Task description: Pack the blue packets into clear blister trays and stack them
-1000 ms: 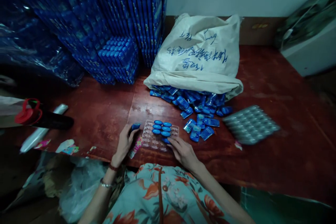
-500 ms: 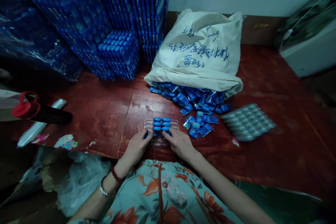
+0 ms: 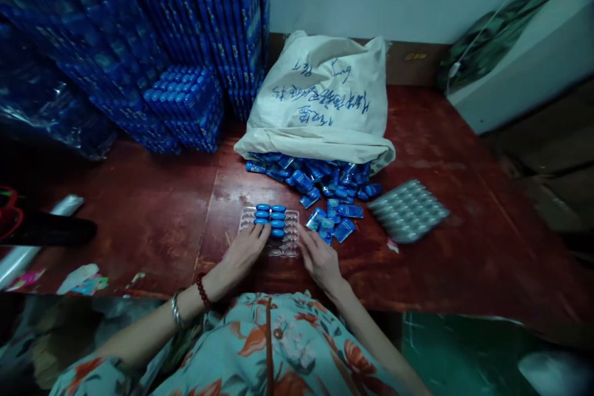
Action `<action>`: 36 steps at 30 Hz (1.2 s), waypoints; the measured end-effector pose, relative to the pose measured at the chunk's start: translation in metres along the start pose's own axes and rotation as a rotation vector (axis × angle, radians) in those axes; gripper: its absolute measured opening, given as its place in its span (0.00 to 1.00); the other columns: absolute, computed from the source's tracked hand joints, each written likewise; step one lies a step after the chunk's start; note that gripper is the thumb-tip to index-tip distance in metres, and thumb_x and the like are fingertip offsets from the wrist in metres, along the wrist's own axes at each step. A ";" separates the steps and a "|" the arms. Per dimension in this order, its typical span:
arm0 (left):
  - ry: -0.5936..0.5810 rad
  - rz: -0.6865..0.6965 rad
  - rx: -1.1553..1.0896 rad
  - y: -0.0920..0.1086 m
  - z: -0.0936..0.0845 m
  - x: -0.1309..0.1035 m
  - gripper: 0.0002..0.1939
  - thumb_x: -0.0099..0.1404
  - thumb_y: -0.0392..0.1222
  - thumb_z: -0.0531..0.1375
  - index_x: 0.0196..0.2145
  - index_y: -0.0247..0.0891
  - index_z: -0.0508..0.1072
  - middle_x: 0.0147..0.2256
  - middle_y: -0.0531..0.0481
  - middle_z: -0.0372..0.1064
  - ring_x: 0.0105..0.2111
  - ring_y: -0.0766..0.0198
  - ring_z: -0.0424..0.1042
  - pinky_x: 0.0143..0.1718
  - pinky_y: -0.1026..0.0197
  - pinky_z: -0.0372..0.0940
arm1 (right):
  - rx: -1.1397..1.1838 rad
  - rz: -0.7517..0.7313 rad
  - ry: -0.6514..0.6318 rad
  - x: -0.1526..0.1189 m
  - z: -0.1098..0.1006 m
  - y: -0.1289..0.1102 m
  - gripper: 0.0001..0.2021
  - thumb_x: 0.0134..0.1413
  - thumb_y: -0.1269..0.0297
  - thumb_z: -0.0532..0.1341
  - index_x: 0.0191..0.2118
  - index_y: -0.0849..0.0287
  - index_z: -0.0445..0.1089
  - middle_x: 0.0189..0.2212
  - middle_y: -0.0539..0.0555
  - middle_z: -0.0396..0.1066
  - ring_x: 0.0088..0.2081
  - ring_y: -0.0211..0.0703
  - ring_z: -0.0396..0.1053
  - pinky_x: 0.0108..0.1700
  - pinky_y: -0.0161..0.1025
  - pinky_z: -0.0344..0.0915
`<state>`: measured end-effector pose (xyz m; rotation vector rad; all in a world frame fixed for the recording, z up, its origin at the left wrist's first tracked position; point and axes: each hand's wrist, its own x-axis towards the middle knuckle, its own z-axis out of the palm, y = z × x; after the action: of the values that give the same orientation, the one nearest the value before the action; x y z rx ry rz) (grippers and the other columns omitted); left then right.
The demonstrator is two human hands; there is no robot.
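Observation:
A clear plastic tray [image 3: 291, 236] with rows of moulded cavities lies on the table before me. Blue oval pieces [image 3: 277, 216] fill part of its two middle columns. My left hand [image 3: 245, 252] rests over the tray's lower left, its fingertips at the blue pieces; whether it grips one is hidden. At the tray's right edge is my right hand [image 3: 321, 260], fingers bent and close together; anything between them is too small to make out. Loose blue packets [image 3: 344, 230] lie just beyond my right hand, below the mouth of a white sack [image 3: 320, 93].
Tall stacks of blue packs [image 3: 195, 25] stand at the back left, with a shorter stack [image 3: 185, 105] in front. A stack of clear trays [image 3: 409, 210] lies to the right on the red table [image 3: 464, 247]. A dark bottle [image 3: 51, 228] and plastic roll [image 3: 69, 205] lie left.
The view has shifted, moving the scene left. My right hand has moved off the blue pieces to the tray's right edge. My left hand has shifted onto the left column of pieces.

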<state>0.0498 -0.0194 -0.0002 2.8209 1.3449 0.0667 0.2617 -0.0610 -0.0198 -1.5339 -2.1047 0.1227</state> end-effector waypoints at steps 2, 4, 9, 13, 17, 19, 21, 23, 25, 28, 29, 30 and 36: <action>0.062 -0.071 -0.029 -0.004 -0.006 -0.004 0.18 0.65 0.35 0.51 0.53 0.31 0.61 0.41 0.39 0.68 0.40 0.53 0.67 0.40 0.53 0.64 | -0.084 0.196 0.060 -0.010 -0.012 0.011 0.18 0.63 0.63 0.49 0.57 0.57 0.59 0.39 0.57 0.67 0.39 0.42 0.68 0.42 0.37 0.65; 0.161 -0.158 -0.042 0.001 -0.013 -0.004 0.20 0.65 0.43 0.53 0.53 0.32 0.61 0.43 0.37 0.67 0.42 0.49 0.66 0.40 0.50 0.63 | -0.205 0.378 0.050 -0.017 -0.019 0.021 0.21 0.62 0.55 0.49 0.55 0.60 0.61 0.40 0.60 0.67 0.39 0.47 0.68 0.39 0.41 0.65; 0.199 0.021 -0.270 0.045 -0.016 0.037 0.15 0.66 0.34 0.49 0.49 0.37 0.65 0.44 0.40 0.66 0.43 0.54 0.66 0.43 0.53 0.64 | -0.365 0.550 -0.036 -0.015 -0.012 0.031 0.26 0.57 0.44 0.49 0.45 0.65 0.63 0.38 0.63 0.66 0.32 0.48 0.68 0.32 0.42 0.63; 0.032 -0.018 -0.332 0.081 0.001 0.102 0.26 0.61 0.23 0.46 0.57 0.31 0.55 0.48 0.35 0.62 0.47 0.53 0.65 0.45 0.51 0.64 | -0.305 0.589 -0.028 -0.018 -0.009 0.035 0.18 0.61 0.53 0.46 0.42 0.62 0.63 0.37 0.61 0.65 0.29 0.46 0.68 0.26 0.40 0.60; -0.061 -0.047 -0.358 0.093 0.013 0.134 0.25 0.59 0.21 0.46 0.54 0.30 0.56 0.50 0.32 0.58 0.46 0.50 0.65 0.42 0.50 0.66 | -0.120 0.547 0.029 -0.041 -0.028 0.046 0.16 0.61 0.54 0.46 0.41 0.60 0.65 0.35 0.60 0.68 0.32 0.48 0.69 0.29 0.41 0.64; -0.070 -0.006 -0.377 0.093 0.013 0.127 0.26 0.57 0.21 0.47 0.54 0.30 0.56 0.49 0.33 0.58 0.46 0.51 0.65 0.42 0.51 0.66 | 0.015 0.528 0.071 -0.053 -0.041 0.049 0.16 0.61 0.54 0.48 0.42 0.60 0.66 0.36 0.59 0.70 0.35 0.48 0.70 0.35 0.43 0.66; -0.070 0.057 -0.418 0.089 0.009 0.107 0.29 0.55 0.20 0.47 0.55 0.31 0.54 0.50 0.34 0.57 0.45 0.53 0.66 0.42 0.53 0.66 | 0.118 0.542 0.125 -0.060 -0.052 0.048 0.16 0.60 0.54 0.50 0.43 0.60 0.67 0.38 0.59 0.72 0.38 0.47 0.71 0.40 0.43 0.66; -0.076 0.119 -0.491 0.082 0.001 0.078 0.28 0.56 0.21 0.47 0.54 0.33 0.56 0.50 0.36 0.56 0.44 0.56 0.67 0.42 0.55 0.66 | 0.189 0.576 0.150 -0.060 -0.058 0.041 0.16 0.59 0.54 0.53 0.45 0.59 0.67 0.39 0.58 0.73 0.38 0.46 0.71 0.41 0.42 0.67; -0.074 0.126 -0.591 0.069 -0.010 0.046 0.23 0.59 0.23 0.48 0.51 0.36 0.60 0.49 0.38 0.57 0.41 0.60 0.68 0.41 0.59 0.67 | 0.294 0.591 0.137 -0.053 -0.058 0.028 0.15 0.57 0.55 0.55 0.46 0.58 0.67 0.38 0.57 0.73 0.36 0.44 0.72 0.38 0.40 0.68; 0.008 0.036 -0.760 0.040 -0.024 0.002 0.16 0.63 0.29 0.50 0.49 0.39 0.62 0.48 0.42 0.60 0.41 0.62 0.68 0.42 0.61 0.66 | 0.495 0.502 0.061 -0.032 -0.044 0.002 0.12 0.56 0.58 0.58 0.44 0.56 0.66 0.35 0.53 0.73 0.33 0.41 0.72 0.36 0.36 0.69; 0.069 -0.017 -0.810 0.030 -0.027 -0.010 0.14 0.64 0.31 0.51 0.48 0.39 0.63 0.47 0.43 0.62 0.42 0.62 0.68 0.44 0.61 0.66 | 0.540 0.431 0.039 -0.024 -0.036 -0.007 0.10 0.56 0.59 0.58 0.42 0.56 0.67 0.34 0.53 0.73 0.34 0.41 0.72 0.37 0.37 0.70; 0.143 -0.082 -0.849 0.020 -0.028 -0.021 0.12 0.65 0.33 0.51 0.46 0.40 0.64 0.45 0.44 0.65 0.43 0.61 0.68 0.45 0.59 0.66 | 0.565 0.352 0.024 -0.016 -0.028 -0.014 0.08 0.56 0.61 0.57 0.41 0.56 0.67 0.35 0.53 0.73 0.35 0.41 0.72 0.39 0.37 0.69; 0.550 -0.351 -0.832 -0.010 -0.006 -0.040 0.05 0.64 0.38 0.56 0.38 0.39 0.69 0.35 0.48 0.71 0.37 0.61 0.70 0.40 0.59 0.67 | 0.284 -0.096 -0.084 0.015 0.008 -0.031 0.11 0.60 0.69 0.51 0.45 0.58 0.67 0.35 0.56 0.70 0.38 0.41 0.69 0.40 0.36 0.67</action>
<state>0.0169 -0.0440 0.0046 1.8960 1.4010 1.1525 0.2279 -0.0561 -0.0097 -1.2789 -2.1151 0.4384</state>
